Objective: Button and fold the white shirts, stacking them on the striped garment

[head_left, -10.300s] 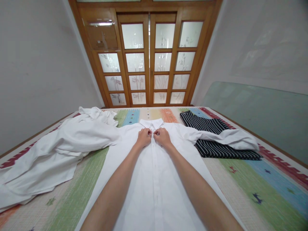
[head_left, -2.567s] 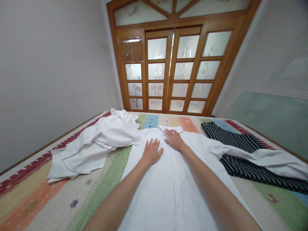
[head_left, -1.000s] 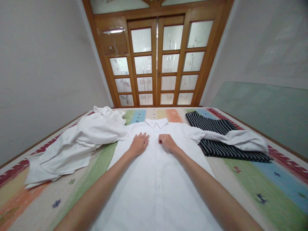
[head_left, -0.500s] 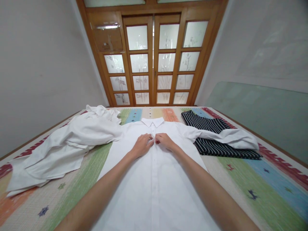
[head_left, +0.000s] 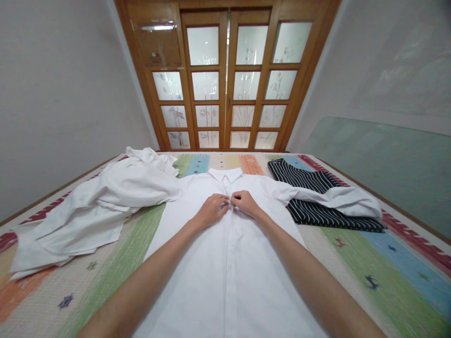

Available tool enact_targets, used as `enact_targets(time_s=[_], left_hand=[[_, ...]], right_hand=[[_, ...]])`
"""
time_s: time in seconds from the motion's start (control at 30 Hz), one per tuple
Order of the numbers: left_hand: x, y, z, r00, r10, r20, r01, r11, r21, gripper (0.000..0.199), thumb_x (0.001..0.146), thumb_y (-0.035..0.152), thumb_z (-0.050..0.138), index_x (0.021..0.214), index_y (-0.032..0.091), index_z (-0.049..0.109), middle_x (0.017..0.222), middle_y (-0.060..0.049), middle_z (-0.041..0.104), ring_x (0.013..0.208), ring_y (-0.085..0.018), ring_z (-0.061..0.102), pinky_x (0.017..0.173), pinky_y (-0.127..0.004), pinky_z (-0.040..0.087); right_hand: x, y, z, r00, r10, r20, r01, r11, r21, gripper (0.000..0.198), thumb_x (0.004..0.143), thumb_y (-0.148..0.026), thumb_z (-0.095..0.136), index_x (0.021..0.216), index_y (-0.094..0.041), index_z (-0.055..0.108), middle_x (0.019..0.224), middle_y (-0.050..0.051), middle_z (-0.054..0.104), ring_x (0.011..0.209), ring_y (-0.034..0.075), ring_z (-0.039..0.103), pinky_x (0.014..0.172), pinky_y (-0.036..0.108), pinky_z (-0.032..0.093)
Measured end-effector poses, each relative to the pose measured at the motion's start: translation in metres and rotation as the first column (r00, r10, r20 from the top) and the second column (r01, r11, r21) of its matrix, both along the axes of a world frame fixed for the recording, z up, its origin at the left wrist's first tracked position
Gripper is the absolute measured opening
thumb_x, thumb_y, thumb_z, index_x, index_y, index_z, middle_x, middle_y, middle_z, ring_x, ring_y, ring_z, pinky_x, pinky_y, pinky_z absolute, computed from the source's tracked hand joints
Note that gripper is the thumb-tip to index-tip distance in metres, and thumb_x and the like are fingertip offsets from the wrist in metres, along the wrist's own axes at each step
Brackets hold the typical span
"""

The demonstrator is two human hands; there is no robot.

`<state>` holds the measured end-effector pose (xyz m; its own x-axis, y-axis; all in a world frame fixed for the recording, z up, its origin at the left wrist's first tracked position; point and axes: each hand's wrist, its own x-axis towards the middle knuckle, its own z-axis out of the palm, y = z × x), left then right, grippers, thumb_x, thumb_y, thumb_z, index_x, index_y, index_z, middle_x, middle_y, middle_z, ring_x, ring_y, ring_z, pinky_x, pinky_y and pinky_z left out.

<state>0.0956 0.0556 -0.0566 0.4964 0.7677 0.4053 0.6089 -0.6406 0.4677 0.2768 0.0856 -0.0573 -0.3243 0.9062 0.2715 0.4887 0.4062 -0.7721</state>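
A white button-up shirt (head_left: 207, 263) lies front side up, its collar pointing away from me and its sleeves spread to the sides. Both hands meet on its button placket, a little below the collar. My left hand (head_left: 213, 210) pinches the placket edge with its fingertips. Close beside it, my right hand (head_left: 244, 203) has thumb and curled fingers closed on the same strip of cloth. The fabric is slightly lifted and creased between them. Any button at the fingertips is too small and covered to make out.
Another crumpled white garment (head_left: 88, 211) lies at the left, against the shirt's sleeve. A folded black-and-white striped garment (head_left: 306, 180) rests under the other sleeve. Beneath everything is a colourful patterned cloth (head_left: 398, 281). Wooden glass-paned doors (head_left: 227, 94) stand beyond the far edge.
Both hands stay at the placket, shifting slightly rightward in view; the cloth there is now pulled up and creased a bit more. The camera view has tilted slightly.
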Motion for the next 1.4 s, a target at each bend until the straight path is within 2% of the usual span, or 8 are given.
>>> enact_targets(time_s=[0.3, 0.53, 0.73, 0.87, 0.97, 1.07, 1.23, 1.4], left_hand=[[0.004, -0.002, 0.006, 0.995, 0.098, 0.032, -0.096, 0.994, -0.049, 0.007, 0.081, 0.015, 0.059, 0.083, 0.019, 0.063, 0.092, -0.006, 0.066, 0.096, -0.022, 0.058, 0.091, -0.039, 0.046], [0.006, -0.003, 0.011, 0.991, 0.104, 0.08, -0.087, 0.979, -0.186, 0.009, 0.082, 0.014, 0.055, 0.082, 0.017, 0.064, 0.083, -0.004, 0.066, 0.082, -0.018, 0.06, 0.082, -0.031, 0.048], [0.007, -0.004, 0.022, 0.976, 0.171, 0.135, -0.126, 0.948, -0.292, 0.009, 0.08, 0.015, 0.058, 0.079, 0.016, 0.067, 0.077, -0.002, 0.07, 0.074, -0.016, 0.062, 0.075, -0.027, 0.049], [0.009, -0.007, 0.025, 0.952, 0.247, 0.183, -0.152, 0.896, -0.417, 0.006, 0.079, 0.016, 0.062, 0.076, 0.015, 0.067, 0.065, 0.001, 0.066, 0.059, -0.011, 0.059, 0.06, -0.022, 0.046], [0.01, -0.006, 0.02, 0.914, 0.332, 0.235, -0.135, 0.793, -0.594, 0.007, 0.082, 0.018, 0.06, 0.083, 0.014, 0.066, 0.051, 0.004, 0.059, 0.039, -0.008, 0.048, 0.043, -0.019, 0.038], [0.012, -0.002, 0.014, 0.869, 0.394, 0.3, -0.078, 0.707, -0.703, 0.004, 0.081, 0.016, 0.063, 0.083, 0.012, 0.063, 0.048, 0.004, 0.059, 0.032, -0.007, 0.046, 0.037, -0.018, 0.035], [0.012, 0.001, 0.012, 0.817, 0.422, 0.393, 0.014, 0.666, -0.745, 0.012, 0.076, 0.013, 0.071, 0.074, 0.011, 0.06, 0.046, 0.004, 0.058, 0.034, -0.007, 0.05, 0.038, -0.017, 0.039], [0.012, -0.003, 0.017, 0.799, 0.461, 0.386, -0.006, 0.649, -0.761, 0.009, 0.074, 0.009, 0.07, 0.077, 0.011, 0.061, 0.044, 0.005, 0.057, 0.031, -0.005, 0.045, 0.037, -0.016, 0.035]], right_hand=[[0.001, -0.001, 0.003, 0.998, 0.056, -0.036, -0.058, 0.996, -0.074, 0.017, 0.065, -0.02, 0.051, 0.049, -0.017, 0.058, 0.048, -0.004, 0.055, 0.053, 0.011, 0.047, 0.055, 0.022, 0.035], [0.002, 0.0, 0.002, 0.991, 0.079, -0.104, -0.092, 0.988, -0.124, 0.016, 0.065, -0.021, 0.054, 0.052, -0.016, 0.061, 0.05, -0.003, 0.058, 0.055, 0.011, 0.049, 0.057, 0.022, 0.036], [0.002, 0.001, 0.0, 0.99, 0.064, -0.122, -0.081, 0.987, -0.141, 0.018, 0.065, -0.025, 0.055, 0.051, -0.016, 0.061, 0.05, -0.003, 0.057, 0.053, 0.011, 0.047, 0.055, 0.022, 0.034], [0.002, 0.001, 0.0, 0.991, 0.07, -0.118, -0.086, 0.988, -0.132, 0.018, 0.065, -0.025, 0.055, 0.05, -0.016, 0.06, 0.049, -0.003, 0.057, 0.052, 0.011, 0.047, 0.056, 0.022, 0.035], [0.002, 0.0, 0.001, 0.991, 0.069, -0.112, -0.084, 0.987, -0.136, 0.018, 0.064, -0.026, 0.056, 0.05, -0.016, 0.061, 0.049, -0.002, 0.058, 0.053, 0.011, 0.048, 0.057, 0.022, 0.036], [0.002, -0.001, 0.004, 0.991, 0.074, -0.111, -0.09, 0.985, -0.148, 0.017, 0.065, -0.025, 0.056, 0.052, -0.016, 0.063, 0.052, -0.001, 0.061, 0.055, 0.012, 0.051, 0.059, 0.023, 0.039], [0.004, 0.0, 0.004, 0.989, 0.096, -0.114, -0.113, 0.982, -0.153, 0.016, 0.066, -0.023, 0.055, 0.056, -0.016, 0.066, 0.056, 0.0, 0.065, 0.059, 0.014, 0.056, 0.062, 0.024, 0.042], [0.006, 0.0, 0.004, 0.996, 0.085, -0.036, -0.088, 0.993, -0.076, 0.014, 0.058, -0.014, 0.058, 0.065, -0.015, 0.071, 0.056, -0.001, 0.063, 0.055, 0.011, 0.051, 0.057, 0.022, 0.039]])
